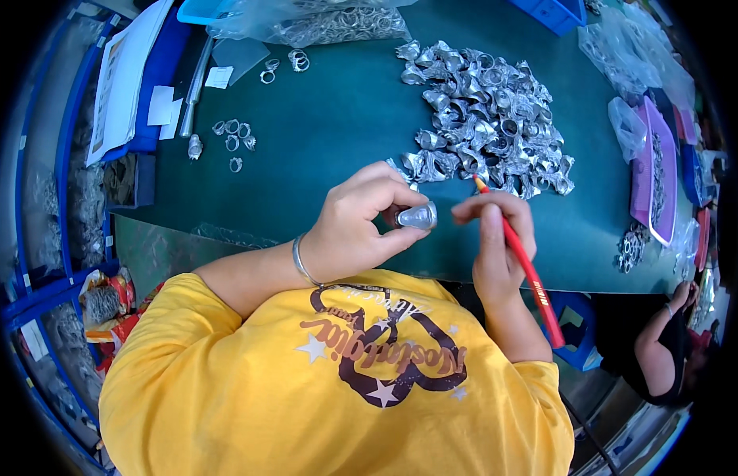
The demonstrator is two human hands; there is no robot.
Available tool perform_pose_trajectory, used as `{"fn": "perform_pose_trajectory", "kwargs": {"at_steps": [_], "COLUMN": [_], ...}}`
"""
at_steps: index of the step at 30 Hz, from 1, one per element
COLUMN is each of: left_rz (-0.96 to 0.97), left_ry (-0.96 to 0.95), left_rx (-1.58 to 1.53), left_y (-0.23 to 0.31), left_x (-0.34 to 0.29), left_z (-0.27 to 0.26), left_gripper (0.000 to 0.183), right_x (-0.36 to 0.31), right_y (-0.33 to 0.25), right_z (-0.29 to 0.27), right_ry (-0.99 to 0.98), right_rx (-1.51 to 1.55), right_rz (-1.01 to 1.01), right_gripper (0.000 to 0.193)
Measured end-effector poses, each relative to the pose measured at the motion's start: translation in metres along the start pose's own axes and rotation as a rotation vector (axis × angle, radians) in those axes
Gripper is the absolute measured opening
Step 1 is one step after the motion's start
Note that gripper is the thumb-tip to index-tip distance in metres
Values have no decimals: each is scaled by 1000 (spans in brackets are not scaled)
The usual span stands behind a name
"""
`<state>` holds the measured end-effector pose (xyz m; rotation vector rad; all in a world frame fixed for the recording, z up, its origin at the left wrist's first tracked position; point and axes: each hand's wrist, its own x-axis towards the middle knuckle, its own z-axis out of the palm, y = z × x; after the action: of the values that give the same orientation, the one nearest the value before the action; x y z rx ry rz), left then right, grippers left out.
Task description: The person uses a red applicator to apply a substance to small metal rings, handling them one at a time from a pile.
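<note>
Between the thumb and fingers of my left hand is a silver metal ring, its broad flat face turned toward my right hand. My right hand grips a red pencil-like tool with a pale, pointed tip, which points away from me toward the heap. The tip is apart from the ring in my left hand. Just beyond both hands lies a large heap of silver rings on the green tabletop.
Several loose rings lie at the left, near a metal rod and paper slips. A plastic bag of rings lies at the back. On the right stands a purple basket; another person's arm shows beyond.
</note>
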<state>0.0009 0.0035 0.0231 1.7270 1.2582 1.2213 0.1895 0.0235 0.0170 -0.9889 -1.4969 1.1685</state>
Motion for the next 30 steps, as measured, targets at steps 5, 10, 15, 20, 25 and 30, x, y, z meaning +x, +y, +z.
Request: {"fn": "perform_pose_trajectory", "kwargs": {"at_steps": [5,10,15,20,25,30], "left_rz": [126,-25,-510,-493,622,881], "left_ry": [-43,-44,-139,-177,301,771], "left_rx": [96,-289,-687,-721,274,741], "left_y": [3,-1,-3,-4,22,18], "left_x": [1,-4,-2,1,67,185], "left_z": [-3,1,-8,0,-50,-138], "left_gripper": [27,52,26,16,18,14], "right_x": [-1,1,2,-4,-1,-3], "right_y": [3,4,14,16,15,6], "right_z": [2,8,5,3,3,1], "right_ry": [-244,-200,-198,-177,-13,2], "right_rx": [94,645,630,203,212,234], "right_rz": [258,296,144,-47,22,67], "right_gripper": [18,31,38,40,33,28]}}
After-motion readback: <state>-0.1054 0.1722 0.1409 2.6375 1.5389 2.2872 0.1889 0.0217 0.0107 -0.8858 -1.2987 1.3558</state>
